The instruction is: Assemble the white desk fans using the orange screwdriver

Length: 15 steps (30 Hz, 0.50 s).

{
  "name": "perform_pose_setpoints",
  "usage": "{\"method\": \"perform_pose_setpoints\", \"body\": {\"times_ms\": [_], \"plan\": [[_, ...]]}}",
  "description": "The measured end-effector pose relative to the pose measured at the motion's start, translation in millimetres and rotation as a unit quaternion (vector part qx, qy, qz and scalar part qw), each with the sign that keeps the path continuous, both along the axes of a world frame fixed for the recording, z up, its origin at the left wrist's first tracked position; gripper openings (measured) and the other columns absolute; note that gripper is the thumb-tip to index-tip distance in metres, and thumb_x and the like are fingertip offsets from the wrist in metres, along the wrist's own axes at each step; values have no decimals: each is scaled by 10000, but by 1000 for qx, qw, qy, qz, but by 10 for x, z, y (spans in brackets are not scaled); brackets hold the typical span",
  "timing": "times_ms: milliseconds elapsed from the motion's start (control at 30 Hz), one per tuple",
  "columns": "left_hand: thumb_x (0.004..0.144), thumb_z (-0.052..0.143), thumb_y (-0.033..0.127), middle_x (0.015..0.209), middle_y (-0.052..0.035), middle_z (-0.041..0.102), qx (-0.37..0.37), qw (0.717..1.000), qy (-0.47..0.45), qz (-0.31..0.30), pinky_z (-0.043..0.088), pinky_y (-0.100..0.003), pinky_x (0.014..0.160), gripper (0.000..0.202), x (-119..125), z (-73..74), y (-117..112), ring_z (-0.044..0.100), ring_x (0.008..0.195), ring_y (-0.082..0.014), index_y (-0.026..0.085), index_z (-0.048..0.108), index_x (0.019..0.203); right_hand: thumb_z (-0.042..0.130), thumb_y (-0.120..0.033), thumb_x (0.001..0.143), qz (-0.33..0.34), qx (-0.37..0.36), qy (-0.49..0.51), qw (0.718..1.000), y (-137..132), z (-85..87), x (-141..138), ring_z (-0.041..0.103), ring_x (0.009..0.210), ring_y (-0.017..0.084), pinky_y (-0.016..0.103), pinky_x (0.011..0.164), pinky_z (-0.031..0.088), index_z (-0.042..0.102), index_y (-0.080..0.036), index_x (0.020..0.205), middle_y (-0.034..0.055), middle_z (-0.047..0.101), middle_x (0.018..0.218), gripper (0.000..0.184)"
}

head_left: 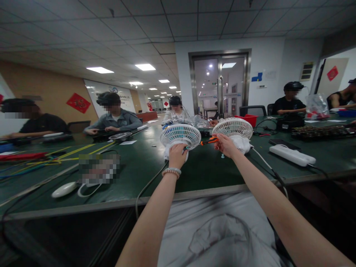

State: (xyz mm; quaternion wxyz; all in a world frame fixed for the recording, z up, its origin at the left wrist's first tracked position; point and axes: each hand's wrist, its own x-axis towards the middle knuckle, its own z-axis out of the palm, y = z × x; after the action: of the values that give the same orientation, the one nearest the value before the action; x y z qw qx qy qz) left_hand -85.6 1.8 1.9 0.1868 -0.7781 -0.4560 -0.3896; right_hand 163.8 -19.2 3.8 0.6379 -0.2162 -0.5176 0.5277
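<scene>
Left hand (178, 155) outstretched, eleven o'clock, at a white caged fan (180, 134) (grip: cannot tell); right hand (224, 145), twelve, grips an orange-black tool (211, 140).

No lettering reads clearly: characters blur on the red diamond (78, 103) at ten o'clock and glass doors (220, 89) at one.

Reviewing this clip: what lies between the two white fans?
In the head view, an orange-and-black tool, held in the right hand, shows between the left fan and right fan, with green tabletop below.
</scene>
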Motion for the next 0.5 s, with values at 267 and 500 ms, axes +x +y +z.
{"method": "perform_pose_setpoints", "body": {"times_ms": [267,500], "plan": [[769,500,226,1023,-39,636,2,1000,0,-3,327,-381,932,234,9,-2,1,505,1025,-217,218,596,983,526,-319,756,65,-33,22,997,13,18,52,597,570,135,268,570,473,588,-193,982,20,657,646,266],[771,502,235,1025,-43,636,-6,1000,-5,0,328,-381,938,238,13,-20,31,505,1032,-220,219,598,988,633,-321,714,39,-13,29,999,3,9,51,566,562,100,222,535,440,605,-200,983,-4,634,644,296]]}}
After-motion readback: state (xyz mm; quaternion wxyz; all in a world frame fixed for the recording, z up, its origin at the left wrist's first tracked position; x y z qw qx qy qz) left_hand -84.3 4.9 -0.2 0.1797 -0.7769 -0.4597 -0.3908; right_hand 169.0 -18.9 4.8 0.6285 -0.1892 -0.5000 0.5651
